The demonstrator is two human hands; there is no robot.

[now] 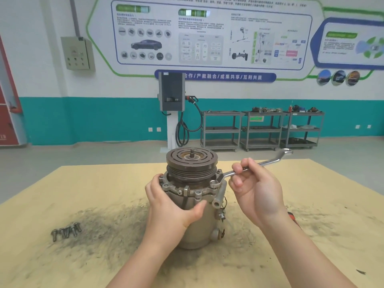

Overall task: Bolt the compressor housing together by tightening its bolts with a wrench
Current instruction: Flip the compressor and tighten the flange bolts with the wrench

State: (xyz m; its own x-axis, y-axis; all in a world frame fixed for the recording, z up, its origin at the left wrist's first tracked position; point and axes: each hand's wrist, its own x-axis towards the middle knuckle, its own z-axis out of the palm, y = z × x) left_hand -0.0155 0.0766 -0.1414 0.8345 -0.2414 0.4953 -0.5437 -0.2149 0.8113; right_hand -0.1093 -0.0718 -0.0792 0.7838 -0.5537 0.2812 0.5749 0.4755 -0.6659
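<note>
**Head cam: wrench on a flange bolt, spare bolts still on the table**

Head view is showing the compressor housing (197, 221) standing upright in the middle of a tan table (62, 256) that's smudged with dark grime. The left hand (172, 206) is wrapping around the body just under the flange, thumb across the front, holding it steady. The right hand (255, 190) is gripping the shank of an offset ring wrench (259, 164), fingers curled round it. The ring end is sitting over a bolt (214, 182) on the right side of the flange, and the free end is sticking out toward the back right.

Progress-wise, I'd say we're somewhere in the middle. Several bolt heads are already sitting in the flange around the front, though I can't tell from here which ones are actually snugged down. A small pile of loose bolts (66, 231) is lying well off to the left on the table, so either more are going in or they're spares. An orange-handled thing (292, 217) is peeking out behind the right wrist; too hidden to name.
</note>
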